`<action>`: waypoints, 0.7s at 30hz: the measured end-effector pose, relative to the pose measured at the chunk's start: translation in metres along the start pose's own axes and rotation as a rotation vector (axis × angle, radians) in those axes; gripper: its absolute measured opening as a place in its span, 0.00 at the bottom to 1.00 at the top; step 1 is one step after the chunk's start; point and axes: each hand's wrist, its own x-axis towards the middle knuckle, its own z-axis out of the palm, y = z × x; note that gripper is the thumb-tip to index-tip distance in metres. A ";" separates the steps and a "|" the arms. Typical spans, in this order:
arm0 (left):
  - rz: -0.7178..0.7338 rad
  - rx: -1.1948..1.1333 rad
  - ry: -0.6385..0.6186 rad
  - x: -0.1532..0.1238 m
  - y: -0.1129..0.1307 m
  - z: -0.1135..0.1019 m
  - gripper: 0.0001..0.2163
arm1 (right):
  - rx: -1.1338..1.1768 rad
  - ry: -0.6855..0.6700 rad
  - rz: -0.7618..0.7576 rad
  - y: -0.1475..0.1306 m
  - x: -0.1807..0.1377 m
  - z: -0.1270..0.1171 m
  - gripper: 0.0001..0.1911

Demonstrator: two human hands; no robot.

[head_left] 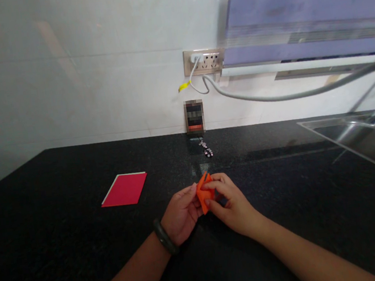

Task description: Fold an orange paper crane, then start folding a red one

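A small folded piece of orange paper [203,194] is held just above the black countertop [67,246], near the middle. My left hand [180,215] pinches its left side with thumb and fingers, a dark band on that wrist. My right hand [231,201] grips the right side, fingers curled over the top edge. Both hands are closed on the paper. Part of the paper is hidden behind my right fingers.
A stack of red paper [124,189] lies flat to the left. A small dark device [194,117] leans against the wall, with a small trinket [206,149] in front. A wall socket [203,61] with a white cable is above. A steel sink [361,137] is at right.
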 end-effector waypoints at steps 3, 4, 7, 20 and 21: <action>-0.009 0.018 -0.015 0.000 0.000 0.001 0.12 | 0.017 0.021 -0.008 0.000 -0.002 0.000 0.21; -0.011 0.021 -0.017 0.000 0.000 0.001 0.12 | 0.022 0.030 -0.010 0.000 -0.002 0.000 0.22; -0.030 0.048 -0.015 0.000 -0.001 0.002 0.12 | 0.005 0.055 0.017 0.000 -0.002 0.000 0.20; -0.074 0.150 -0.077 -0.002 -0.007 0.001 0.12 | 0.032 0.236 0.241 0.007 -0.002 0.011 0.08; -0.073 0.142 -0.083 -0.002 -0.007 0.001 0.11 | 0.033 0.226 0.244 0.007 -0.002 0.011 0.09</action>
